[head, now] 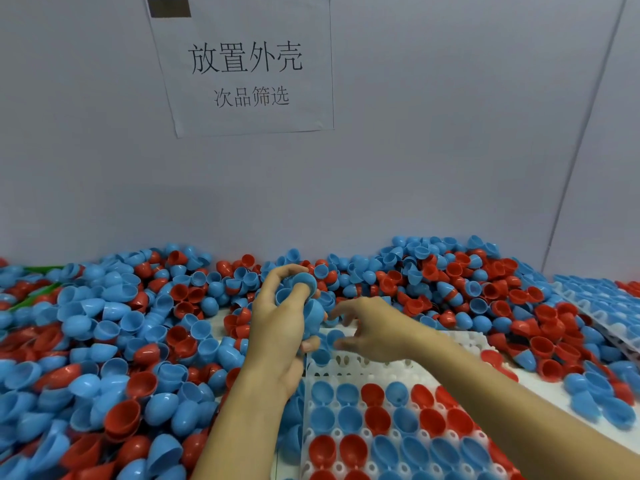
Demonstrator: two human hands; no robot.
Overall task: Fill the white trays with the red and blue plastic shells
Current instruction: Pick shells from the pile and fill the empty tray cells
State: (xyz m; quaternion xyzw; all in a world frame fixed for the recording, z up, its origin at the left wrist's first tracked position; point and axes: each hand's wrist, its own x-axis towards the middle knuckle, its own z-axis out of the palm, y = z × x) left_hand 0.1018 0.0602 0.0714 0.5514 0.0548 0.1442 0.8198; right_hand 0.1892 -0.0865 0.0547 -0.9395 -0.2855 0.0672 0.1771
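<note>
From the head camera, a deep heap of red and blue plastic shells [114,344] covers the work surface up to the grey wall. They are smooth, glossy, egg-shaped half cups, some lying hollow side up, some dome up, a few nested in one another.

The left hand [282,327] is raised above the heap, fingers curled round a cluster of blue shells [303,294] stacked against its palm. The right hand [369,329] reaches in from the right, fingers bent and spread just beside that cluster; its tips are blurred, so whether it pinches a shell cannot be told.

Below both hands lies a white tray [367,370] with rows of round sockets. Its near rows hold red and blue shells seated hollow side up; the far rows under the right hand are mostly bare, with one or two blue shells. A second white tray [620,327], partly filled with blue shells, lies tilted on the heap at the far right. A paper sign [244,64] with printed characters hangs on the wall.
</note>
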